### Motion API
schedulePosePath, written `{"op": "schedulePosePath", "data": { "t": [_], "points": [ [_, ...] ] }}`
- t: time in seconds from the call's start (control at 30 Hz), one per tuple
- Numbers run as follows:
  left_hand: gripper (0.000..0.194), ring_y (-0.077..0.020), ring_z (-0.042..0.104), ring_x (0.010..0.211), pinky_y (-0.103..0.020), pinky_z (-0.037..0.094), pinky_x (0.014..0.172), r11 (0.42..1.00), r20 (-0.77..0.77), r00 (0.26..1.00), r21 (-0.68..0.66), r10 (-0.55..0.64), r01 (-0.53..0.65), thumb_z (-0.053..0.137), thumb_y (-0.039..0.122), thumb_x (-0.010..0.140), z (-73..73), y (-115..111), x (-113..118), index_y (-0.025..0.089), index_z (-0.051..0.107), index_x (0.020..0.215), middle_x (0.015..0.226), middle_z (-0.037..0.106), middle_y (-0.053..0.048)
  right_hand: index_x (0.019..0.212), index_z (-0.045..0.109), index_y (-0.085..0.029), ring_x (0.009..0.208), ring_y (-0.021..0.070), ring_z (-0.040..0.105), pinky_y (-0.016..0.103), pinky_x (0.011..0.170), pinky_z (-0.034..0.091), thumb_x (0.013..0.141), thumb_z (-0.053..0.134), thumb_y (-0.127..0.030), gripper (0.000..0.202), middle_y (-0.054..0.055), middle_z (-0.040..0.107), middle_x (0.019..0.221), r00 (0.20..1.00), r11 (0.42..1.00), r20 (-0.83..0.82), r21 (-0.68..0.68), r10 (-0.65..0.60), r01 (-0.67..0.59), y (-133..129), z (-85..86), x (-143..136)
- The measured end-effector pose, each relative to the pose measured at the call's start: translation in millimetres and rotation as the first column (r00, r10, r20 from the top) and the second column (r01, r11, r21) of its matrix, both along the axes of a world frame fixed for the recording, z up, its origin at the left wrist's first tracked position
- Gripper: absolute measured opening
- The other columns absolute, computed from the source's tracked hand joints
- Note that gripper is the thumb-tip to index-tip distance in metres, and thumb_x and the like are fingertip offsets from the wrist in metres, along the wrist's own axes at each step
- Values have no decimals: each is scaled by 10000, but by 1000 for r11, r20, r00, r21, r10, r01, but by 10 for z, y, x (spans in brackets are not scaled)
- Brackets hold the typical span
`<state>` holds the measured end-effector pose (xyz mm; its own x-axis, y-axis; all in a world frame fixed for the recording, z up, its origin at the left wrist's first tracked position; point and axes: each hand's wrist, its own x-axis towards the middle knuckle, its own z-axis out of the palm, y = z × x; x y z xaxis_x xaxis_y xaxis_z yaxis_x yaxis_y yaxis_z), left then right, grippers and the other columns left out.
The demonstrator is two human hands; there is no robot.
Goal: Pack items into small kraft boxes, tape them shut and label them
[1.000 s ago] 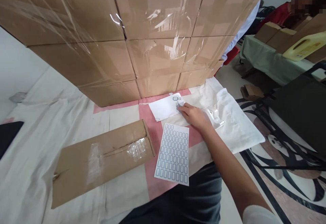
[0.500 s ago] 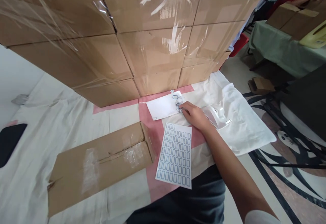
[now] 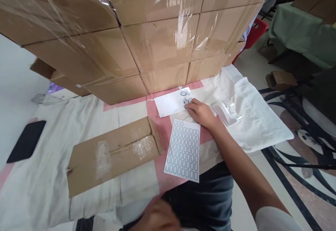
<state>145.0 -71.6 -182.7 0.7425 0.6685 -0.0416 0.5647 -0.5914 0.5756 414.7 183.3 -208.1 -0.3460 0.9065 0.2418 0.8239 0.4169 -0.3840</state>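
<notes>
Overhanging label sheet and crumpled labels look most at risk

The wall of taped cardboard cartons (image 3: pixel 160 49) rises at the back of the cloth-covered table (image 3: pixel 91 119); a hard shove there could tip it, though nothing leans on it now. In front, the long taped cardboard box (image 3: pixel 112 154) lies near the sheet of blue-bordered labels (image 3: pixel 183 150); if pushed rightward, it could nudge that sheet. The sheet's near corner juts past the table edge above the lap, so a leg or sleeve might catch it. Beyond lies the white paper (image 3: pixel 169 104), apparently loose and apt to skid if dragged. The white tape dispenser (image 3: pixel 228 112), beside the right wrist, could be bumped.

The right hand (image 3: pixel 201 113) has bent fingers at the paper's right end; whether they pinch or press, I cannot tell. The left hand (image 3: pixel 156 217) is too blurred to read. Smallest, the crumpled labels (image 3: pixel 187 102) under the right fingertips could tear or stick to skin.
</notes>
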Motion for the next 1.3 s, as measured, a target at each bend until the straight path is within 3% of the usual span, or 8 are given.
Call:
{"op": "schedulePosePath", "data": {
  "t": [0.2,0.3,0.43,0.57,0.77,1.03,1.17,1.3],
  "points": [
    [308,-168,565,517,-294,377,501,949,116,978,287,-173,134,469,424,958,-48,1031,1082,228,643,796,607,646,-9,954,711,-212,832,192,656,287,644,431,956,522,-223,189,57,684,1026,1000,1000,-6,-14,-24,24,-46,6,-30],
    [261,-144,583,568,-281,358,528,960,181,983,272,23,-72,496,374,937,-108,1498,1339,235,621,754,652,665,11,946,708,-211,793,183,644,286,645,431,953,523,-229,187,52,685,1011,998,998,-38,-15,-55,54,-68,10,-29],
    [225,-169,634,790,-302,437,675,884,168,914,238,370,-402,414,275,992,-197,1826,1236,212,630,977,857,698,-26,1056,730,-221,737,174,618,282,611,412,970,491,-249,255,64,666,1015,991,990,-28,36,-132,133,-34,27,-29],
    [166,-251,563,982,-388,436,817,779,142,824,272,549,-565,490,288,960,-219,2012,1045,201,626,1001,1020,630,-86,1158,746,-236,852,209,616,294,600,402,1000,476,-286,317,107,603,1111,988,991,113,92,-108,97,79,116,-39],
    [143,-253,518,989,-410,411,840,764,109,809,276,578,-583,562,308,930,-255,2125,1015,236,631,1033,1011,578,-68,1052,776,-236,989,272,579,326,655,433,935,568,-214,240,132,554,1164,950,996,300,-7,86,-88,271,322,-83],
    [217,-270,516,1057,-426,399,866,752,109,797,276,594,-599,577,307,926,-281,2097,1002,230,596,1129,1133,597,-88,1095,752,-219,939,237,646,320,724,487,901,627,-247,232,102,646,1144,951,973,245,-85,-188,214,835,439,-157],
    [205,-269,522,1051,-421,404,856,752,122,795,265,595,-604,577,303,925,-276,2082,982,227,587,1115,1118,600,-83,929,772,-201,950,227,653,315,769,497,825,671,-174,148,97,672,1112,957,980,264,-126,-117,155,1021,345,-185],
    [185,-259,526,1035,-415,405,840,763,147,802,251,579,-596,568,295,929,-270,2076,987,227,582,1100,1095,601,-73,907,784,-188,791,170,643,292,753,512,837,610,-163,189,78,717,1025,1000,989,15,-150,19,-16,1087,260,-80]
  ]
}}
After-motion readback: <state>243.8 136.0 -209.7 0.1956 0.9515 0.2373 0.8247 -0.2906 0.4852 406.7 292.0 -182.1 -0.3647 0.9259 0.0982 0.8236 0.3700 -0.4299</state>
